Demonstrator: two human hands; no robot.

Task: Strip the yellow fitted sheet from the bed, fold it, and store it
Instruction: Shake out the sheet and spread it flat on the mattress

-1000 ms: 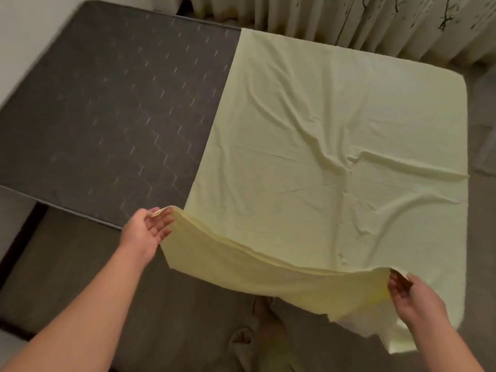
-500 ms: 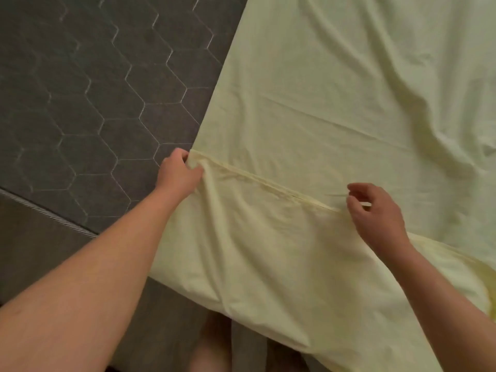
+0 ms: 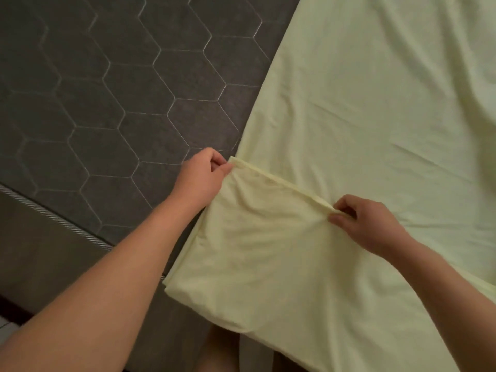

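Best done by keeping the hem taut between both pinches and laying it square across the sheet (image 3: 375, 116). Lay spread over the right part of the dark mattress (image 3: 107, 103), near edge folded up. Left hand (image 3: 200, 178) pinched the hem's left corner between thumb and curled fingers; right hand (image 3: 362, 224) pinched the hem further along.

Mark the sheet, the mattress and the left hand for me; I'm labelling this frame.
yellow sheet (image 3: 375, 116): head view, flat upper layer.
mattress (image 3: 120, 89): head view, bare quilted top.
left hand (image 3: 200, 178): head view, back of the hand.
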